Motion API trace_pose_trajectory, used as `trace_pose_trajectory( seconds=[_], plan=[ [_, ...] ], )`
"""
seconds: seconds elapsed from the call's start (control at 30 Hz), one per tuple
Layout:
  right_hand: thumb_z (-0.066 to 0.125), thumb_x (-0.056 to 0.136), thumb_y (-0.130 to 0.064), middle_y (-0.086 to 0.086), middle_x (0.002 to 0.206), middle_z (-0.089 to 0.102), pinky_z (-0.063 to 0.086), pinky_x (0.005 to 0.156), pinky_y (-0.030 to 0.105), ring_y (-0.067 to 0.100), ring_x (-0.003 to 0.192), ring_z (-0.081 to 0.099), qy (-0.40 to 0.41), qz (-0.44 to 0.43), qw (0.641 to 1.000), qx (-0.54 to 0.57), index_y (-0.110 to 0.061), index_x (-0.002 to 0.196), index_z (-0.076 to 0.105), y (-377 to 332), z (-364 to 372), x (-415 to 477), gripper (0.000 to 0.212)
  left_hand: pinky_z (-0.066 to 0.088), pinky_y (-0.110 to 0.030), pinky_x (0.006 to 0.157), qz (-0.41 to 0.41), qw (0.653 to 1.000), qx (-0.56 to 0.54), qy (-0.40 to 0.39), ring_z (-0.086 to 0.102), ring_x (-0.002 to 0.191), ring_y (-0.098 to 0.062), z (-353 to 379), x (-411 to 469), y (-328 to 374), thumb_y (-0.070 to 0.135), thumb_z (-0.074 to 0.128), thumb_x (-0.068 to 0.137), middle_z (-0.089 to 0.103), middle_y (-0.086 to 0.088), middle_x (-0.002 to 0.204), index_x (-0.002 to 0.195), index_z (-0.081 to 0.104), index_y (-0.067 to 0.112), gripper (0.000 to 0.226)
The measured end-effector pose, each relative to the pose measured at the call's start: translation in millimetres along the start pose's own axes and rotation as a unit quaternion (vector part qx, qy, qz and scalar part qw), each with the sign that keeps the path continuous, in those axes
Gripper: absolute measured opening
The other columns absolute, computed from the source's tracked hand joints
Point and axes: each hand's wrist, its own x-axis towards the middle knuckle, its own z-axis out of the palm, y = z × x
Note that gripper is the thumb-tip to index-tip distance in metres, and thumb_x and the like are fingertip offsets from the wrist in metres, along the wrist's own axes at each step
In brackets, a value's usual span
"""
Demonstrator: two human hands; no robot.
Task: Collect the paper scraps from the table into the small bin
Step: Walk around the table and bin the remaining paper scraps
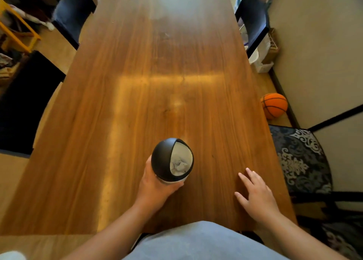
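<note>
The small bin (pixel 162 159) has a black domed lid and a pale body, and stands on the long wooden table (pixel 157 83) near its front edge. Through the lid's opening I see crumpled white paper scraps (pixel 179 164) inside. My left hand (pixel 155 187) wraps around the bin's lower body from the near side. My right hand (pixel 257 195) lies flat on the tabletop to the right of the bin, fingers spread, holding nothing. No loose scraps show on the table surface.
Dark chairs (pixel 72 14) stand along the left side and another (pixel 253 20) at the far right. A patterned chair seat (pixel 302 159) sits by the table's right edge. An orange basketball (pixel 274 105) rests on the floor against the wall.
</note>
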Motion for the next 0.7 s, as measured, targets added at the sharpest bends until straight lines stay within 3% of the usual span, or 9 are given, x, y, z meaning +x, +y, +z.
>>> trace_pose_trajectory(
  seconds=[0.07, 0.13, 0.2, 0.33, 0.43, 0.6, 0.7],
  plan=[
    [0.058, 0.087, -0.055, -0.006, 0.162, 0.021, 0.028, 0.117, 0.039, 0.017, 0.150, 0.018, -0.002, 0.003, 1.000, 0.003, -0.034, 0.150, 0.032, 1, 1, 0, 0.071, 0.053, -0.029, 0.098, 0.005, 1.000, 0.020, -0.015, 0.054, 0.123, 0.002, 2, 0, -3, 0.053, 0.099, 0.048, 0.052, 0.028, 0.136, 0.140, 0.033, 0.053, 0.114],
    [0.057, 0.088, -0.054, -0.007, 0.162, 0.019, 0.027, 0.117, 0.039, 0.016, 0.150, 0.016, -0.006, 0.005, 1.000, 0.003, -0.034, 0.150, 0.031, 0, 0, 0, 0.070, 0.046, -0.016, 0.091, 0.017, 0.999, 0.035, -0.031, 0.050, 0.125, -0.002, 3, 1, -6, 0.051, 0.098, 0.049, 0.048, 0.025, 0.138, 0.133, 0.025, 0.069, 0.112],
    [0.057, 0.089, -0.053, -0.006, 0.162, 0.019, 0.027, 0.117, 0.040, 0.016, 0.150, 0.016, -0.007, 0.007, 1.000, 0.006, -0.034, 0.150, 0.031, -1, 0, 0, 0.070, 0.040, -0.008, 0.085, 0.023, 0.998, 0.039, -0.045, 0.047, 0.121, 0.005, 3, 2, -7, 0.051, 0.096, 0.050, 0.044, 0.033, 0.134, 0.128, 0.018, 0.078, 0.114],
    [0.057, 0.089, -0.053, -0.006, 0.162, 0.019, 0.029, 0.116, 0.040, 0.016, 0.150, 0.016, -0.009, 0.007, 1.000, 0.000, -0.034, 0.150, 0.031, -1, 0, 0, 0.070, 0.041, -0.006, 0.086, 0.026, 0.997, 0.046, -0.065, 0.040, 0.117, 0.027, 2, 2, -11, 0.047, 0.097, 0.053, 0.031, 0.058, 0.125, 0.135, 0.016, 0.072, 0.118],
    [0.057, 0.089, -0.054, -0.007, 0.163, 0.018, 0.029, 0.116, 0.040, 0.016, 0.150, 0.015, -0.011, 0.003, 1.000, -0.001, -0.034, 0.150, 0.031, 2, 3, 1, 0.070, 0.038, -0.002, 0.084, 0.017, 0.996, 0.056, -0.068, 0.034, 0.118, 0.033, 2, 0, -15, 0.048, 0.096, 0.052, 0.029, 0.060, 0.125, 0.133, 0.011, 0.077, 0.121],
    [0.058, 0.089, -0.052, -0.006, 0.162, 0.021, 0.031, 0.115, 0.042, 0.018, 0.150, 0.017, -0.006, 0.008, 1.000, -0.001, -0.033, 0.149, 0.033, 1, 5, -2, 0.068, 0.036, -0.003, 0.087, 0.015, 0.996, 0.064, -0.068, 0.035, 0.120, 0.031, 4, -8, -17, 0.048, 0.097, 0.050, 0.034, 0.045, 0.136, 0.135, 0.009, 0.076, 0.125],
    [0.058, 0.089, -0.051, -0.005, 0.161, 0.023, 0.033, 0.114, 0.042, 0.018, 0.149, 0.020, -0.002, 0.006, 1.000, -0.007, -0.033, 0.149, 0.035, 3, 9, -4, 0.067, 0.036, -0.007, 0.091, 0.005, 0.996, 0.066, -0.062, 0.042, 0.125, 0.011, 9, -12, -22, 0.044, 0.099, 0.051, 0.041, 0.024, 0.145, 0.137, 0.009, 0.074, 0.128]
  ],
)
